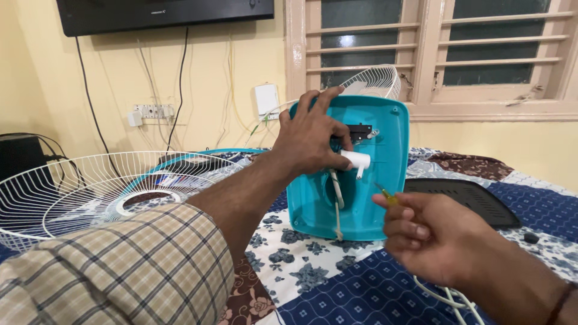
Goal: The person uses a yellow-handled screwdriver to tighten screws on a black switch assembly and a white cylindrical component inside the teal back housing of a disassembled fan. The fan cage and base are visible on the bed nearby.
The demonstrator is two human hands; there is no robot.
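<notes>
Teal fan base (pixel 367 198): a flat, rounded-square plastic panel was seen stood on its lower edge on the bed, tilted slightly back, its inner face turned to the camera.
Left hand (pixel 310 141): it was laid over the upper left of the teal fan base, fingers spread across the top edge and the thumb closed against a white plastic fitting (pixel 356 160), which was pinched there (the grip was firm, not loose).
Black part (pixel 360 130): a small dark piece was fixed on the panel just above the white plastic fitting.
White cord (pixel 336 204): it was run down the panel's face from beneath the left hand to the lower edge.
Right hand (pixel 430 235): it was curled shut around a small screwdriver (pixel 388 197), held just in front of the panel's lower right; only the yellow-green tip end was visible, so the handle could not be made out.
Wire fan guard (pixel 72 192): a white grille was laid flat at the left, well apart from the panel.
Second grille (pixel 376 81): part of another white guard was noted behind the panel's top edge.
Dark flat cover (pixel 469 198): it was placed on the bedsheet (pixel 337 289) to the right of the panel, possibly a plastic housing.
Sleeve (pixel 138 265): checked cloth was worn on the left arm.
</notes>
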